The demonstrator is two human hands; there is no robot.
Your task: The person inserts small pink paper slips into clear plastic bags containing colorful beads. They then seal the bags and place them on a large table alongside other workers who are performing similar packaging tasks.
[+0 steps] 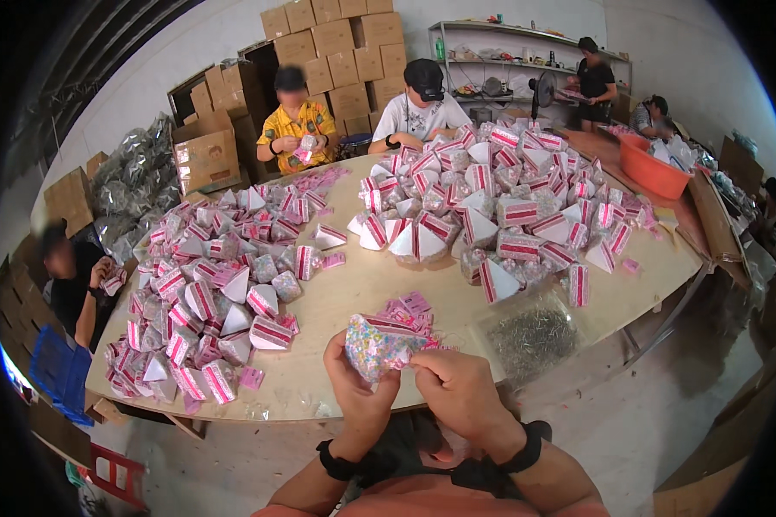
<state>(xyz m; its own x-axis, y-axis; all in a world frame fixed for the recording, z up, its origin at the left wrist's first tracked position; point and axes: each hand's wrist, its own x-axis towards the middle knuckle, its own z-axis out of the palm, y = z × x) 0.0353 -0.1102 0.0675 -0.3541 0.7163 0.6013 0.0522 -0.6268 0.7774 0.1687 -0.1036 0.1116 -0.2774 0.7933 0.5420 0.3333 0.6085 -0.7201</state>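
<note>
My left hand is wrapped round a cake-slice-shaped wedge with a speckled, many-coloured side, held above the near table edge. At the wedge's right end, my right hand pinches its gathered tip with thumb and forefinger. What exactly lies between those fingers is too small to make out. Just behind the wedge lies a small heap of pink cards. A shallow clear tray of small metal pieces stands to the right of my hands.
Large piles of similar wedges fill the table's left and right. Across the table sit two people, with another person at the left. An orange basin stands far right; cardboard boxes are stacked behind.
</note>
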